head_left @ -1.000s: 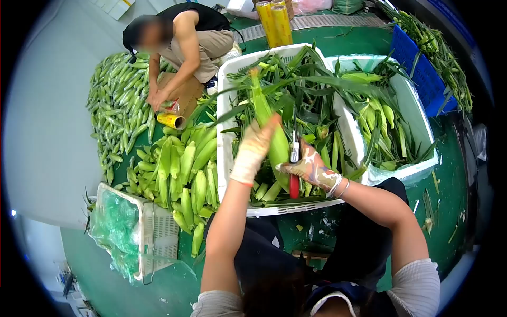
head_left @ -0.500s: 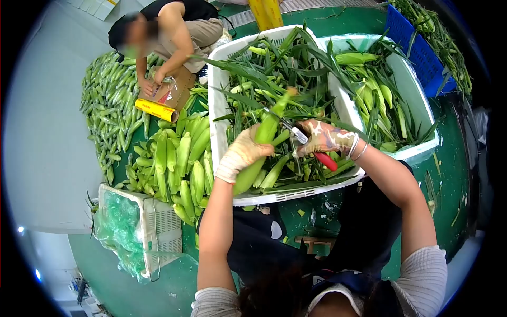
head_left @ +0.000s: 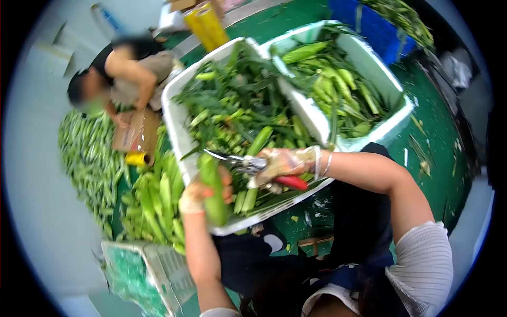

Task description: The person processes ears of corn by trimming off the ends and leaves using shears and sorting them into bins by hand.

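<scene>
My gloved left hand [head_left: 196, 196] is wrapped round a green ear of corn [head_left: 214, 193], held upright over the near left edge of a white crate [head_left: 175, 124]. Pruning shears [head_left: 248, 164] with red handles are in my gloved right hand [head_left: 285, 162]. Their blades point left, just above the top of the ear, and look parted. Leaves, stalks and cut ends fill the crate beneath both hands. Motion blurs the left hand and the ear; whether the blades touch the corn I cannot tell.
A second white bin [head_left: 405, 112] holds more corn, and a blue crate [head_left: 340, 15] of leaves stands behind it. Husked-looking green ears [head_left: 153, 195] lie piled at left. A co-worker [head_left: 129, 79] crouches by a cardboard box [head_left: 141, 129]. A crate with green plastic [head_left: 169, 269] sits lower left.
The view has swung, shifting the crates left. My left hand has moved left and down with the ear, away from the crate's middle; the shears have followed left, still in my right hand.
</scene>
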Demonstrator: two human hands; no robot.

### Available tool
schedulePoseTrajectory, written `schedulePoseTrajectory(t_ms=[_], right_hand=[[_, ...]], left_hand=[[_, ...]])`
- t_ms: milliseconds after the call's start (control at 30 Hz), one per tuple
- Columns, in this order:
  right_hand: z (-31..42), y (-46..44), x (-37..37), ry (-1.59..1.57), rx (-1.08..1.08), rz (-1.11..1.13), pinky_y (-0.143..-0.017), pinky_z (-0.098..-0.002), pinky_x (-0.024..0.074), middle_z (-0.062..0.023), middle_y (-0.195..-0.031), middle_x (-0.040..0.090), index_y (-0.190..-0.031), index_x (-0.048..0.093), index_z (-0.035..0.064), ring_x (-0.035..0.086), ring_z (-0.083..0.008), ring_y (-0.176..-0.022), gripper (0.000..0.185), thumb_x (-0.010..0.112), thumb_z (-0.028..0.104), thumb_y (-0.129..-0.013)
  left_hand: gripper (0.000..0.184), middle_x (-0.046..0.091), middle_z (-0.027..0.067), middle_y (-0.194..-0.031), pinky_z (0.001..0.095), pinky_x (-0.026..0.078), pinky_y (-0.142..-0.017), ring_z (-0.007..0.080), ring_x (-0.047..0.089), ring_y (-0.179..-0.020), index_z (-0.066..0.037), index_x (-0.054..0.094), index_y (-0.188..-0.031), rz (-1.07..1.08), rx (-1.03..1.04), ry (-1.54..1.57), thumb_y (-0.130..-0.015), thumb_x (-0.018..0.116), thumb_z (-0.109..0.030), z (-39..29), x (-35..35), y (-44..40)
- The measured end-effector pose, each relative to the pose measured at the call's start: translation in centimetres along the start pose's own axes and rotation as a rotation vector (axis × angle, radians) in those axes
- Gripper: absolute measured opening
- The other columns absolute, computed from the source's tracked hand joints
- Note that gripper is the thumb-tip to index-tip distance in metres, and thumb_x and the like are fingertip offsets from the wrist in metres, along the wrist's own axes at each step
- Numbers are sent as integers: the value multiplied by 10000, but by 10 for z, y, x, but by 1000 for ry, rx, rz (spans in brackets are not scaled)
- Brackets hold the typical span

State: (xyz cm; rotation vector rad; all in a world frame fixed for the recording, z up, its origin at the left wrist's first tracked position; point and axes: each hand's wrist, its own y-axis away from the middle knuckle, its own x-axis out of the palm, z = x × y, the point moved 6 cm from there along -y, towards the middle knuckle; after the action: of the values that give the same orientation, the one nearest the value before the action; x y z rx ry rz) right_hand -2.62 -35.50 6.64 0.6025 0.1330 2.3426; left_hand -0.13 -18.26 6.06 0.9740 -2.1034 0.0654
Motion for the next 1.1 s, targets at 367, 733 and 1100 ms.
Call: schedulePoseTrajectory(t_ms=[367, 733, 1100], right_hand=[[30, 178, -309, 566, 274, -1318, -531, -348, 468, -93, -646, 584, -814, 584, 10, 564, -188, -556, 329, 688, 310, -726], [-172, 171, -513, 941, 629, -1561, -772, -408, 508, -208, -943, 647, -1020, 564, 14, 630, -367, -901, 383, 639, 190, -688], [33, 249, -233, 909, -538, -947, -601, -308, 501, -57, -750, 578, -1051, 541, 30, 556, -142, -633, 322, 512, 296, -873]], left_hand=[[531, 638, 97, -930, 305, 474, -745, 196, 569, -769, 38, 607, -1025, -1694, 570, -752, -742, 750, -388, -164, -257, 183], [612, 468, 152, -1339, 345, 411, -926, 311, 519, -1111, -243, 278, -1436, -1890, -46, -1652, -877, 528, -224, -142, -327, 108], [217, 658, 109, -934, 251, 510, -725, 152, 637, -819, 21, 613, -1060, -621, 356, -953, -895, 564, -111, -61, -22, -60]])
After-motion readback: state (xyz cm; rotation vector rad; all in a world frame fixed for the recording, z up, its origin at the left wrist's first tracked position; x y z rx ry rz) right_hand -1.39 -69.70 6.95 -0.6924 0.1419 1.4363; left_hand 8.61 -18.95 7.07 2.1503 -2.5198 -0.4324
